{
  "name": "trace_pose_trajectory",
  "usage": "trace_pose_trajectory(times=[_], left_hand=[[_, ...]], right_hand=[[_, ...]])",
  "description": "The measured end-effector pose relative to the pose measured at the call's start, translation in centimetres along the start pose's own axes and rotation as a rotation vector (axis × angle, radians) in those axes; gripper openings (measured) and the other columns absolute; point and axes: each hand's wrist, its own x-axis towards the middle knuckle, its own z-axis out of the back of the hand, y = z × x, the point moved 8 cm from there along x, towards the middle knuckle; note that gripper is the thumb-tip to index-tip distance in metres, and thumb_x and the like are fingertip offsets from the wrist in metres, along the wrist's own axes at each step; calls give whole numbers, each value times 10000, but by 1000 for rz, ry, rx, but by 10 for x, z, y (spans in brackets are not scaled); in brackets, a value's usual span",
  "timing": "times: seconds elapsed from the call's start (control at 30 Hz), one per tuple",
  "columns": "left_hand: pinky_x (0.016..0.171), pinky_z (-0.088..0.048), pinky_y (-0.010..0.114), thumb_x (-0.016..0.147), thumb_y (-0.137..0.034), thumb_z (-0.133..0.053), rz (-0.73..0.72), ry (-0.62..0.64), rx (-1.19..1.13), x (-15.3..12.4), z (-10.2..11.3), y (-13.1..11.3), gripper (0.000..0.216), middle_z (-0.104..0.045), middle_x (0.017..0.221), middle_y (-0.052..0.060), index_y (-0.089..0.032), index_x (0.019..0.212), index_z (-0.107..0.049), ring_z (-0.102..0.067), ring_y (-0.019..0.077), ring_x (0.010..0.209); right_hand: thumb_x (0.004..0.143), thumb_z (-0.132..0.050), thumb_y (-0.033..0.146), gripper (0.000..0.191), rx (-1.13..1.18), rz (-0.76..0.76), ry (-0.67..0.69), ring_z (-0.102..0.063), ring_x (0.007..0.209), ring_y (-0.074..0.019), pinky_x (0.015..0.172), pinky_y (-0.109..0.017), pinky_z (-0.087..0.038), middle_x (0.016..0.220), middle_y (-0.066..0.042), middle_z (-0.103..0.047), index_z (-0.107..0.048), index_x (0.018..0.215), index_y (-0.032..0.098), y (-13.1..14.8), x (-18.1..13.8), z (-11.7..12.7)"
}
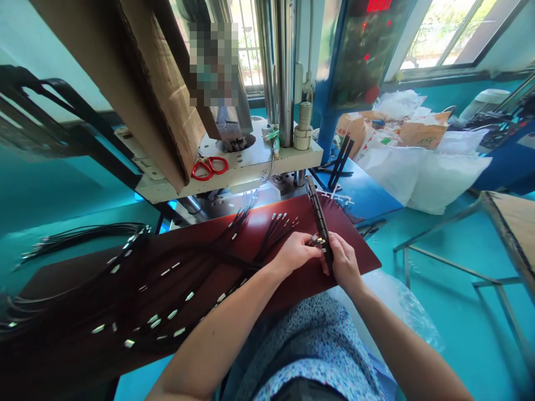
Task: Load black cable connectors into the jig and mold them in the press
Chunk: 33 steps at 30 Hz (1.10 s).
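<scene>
My right hand [344, 260] is closed around the near end of a long dark slotted bar [318, 211], which stands out away from me over the board's right part. Pressed up to the bar's left side, my left hand [296, 252] pinches small metal-tipped connectors [319, 241]. How far they sit in the slots cannot be made out. A fan of black cables [217, 253] with bright metal ends lies to the left on the dark red board [292, 284]. More cable tips [279, 216] rest just beyond my left hand.
Behind the board stands a press with a pale plate [251, 167] and steel columns [286, 72]. Red-handled scissors [210, 167] lie on the plate near a cardboard sheet [167, 100]. White plastic pieces [336, 196] and black strips [340, 161] are at the right, with white sacks [426, 167] beyond.
</scene>
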Motion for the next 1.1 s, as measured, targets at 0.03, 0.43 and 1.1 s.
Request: trace_pose_trajectory(times=[0.03, 0.43, 1.1], left_hand=[[548, -383, 209, 644, -216, -553, -16, 1, 12, 0, 0, 1, 129, -553, 494, -19, -133, 557, -599, -511, 107, 529], [480, -352, 198, 701, -373, -606, -27, -115, 19, -3, 21, -9, 245, -545, 646, -24, -140, 775, -591, -466, 85, 519], [556, -311, 223, 722, -283, -492, -98, -89, 354, 4, 10, -19, 184, -525, 590, -25, -140, 615, -539, -450, 107, 581]], right_hand=[[887, -411, 489, 394, -34, 19, -12, -414, 301, -98, 280, -202, -313, 441, 74, -454, -552, 999, 139, 1, -1, 0], [887, -440, 497, 370, 28, 0, -55, -399, 304, -80, 278, -191, -283, 487, 68, -472, -546, 987, 157, -3, -1, 6], [880, -473, 481, 379, 81, 10, -62, -406, 323, -77, 308, -198, -300, 512, 59, -495, -548, 1082, 169, -5, -8, 8]])
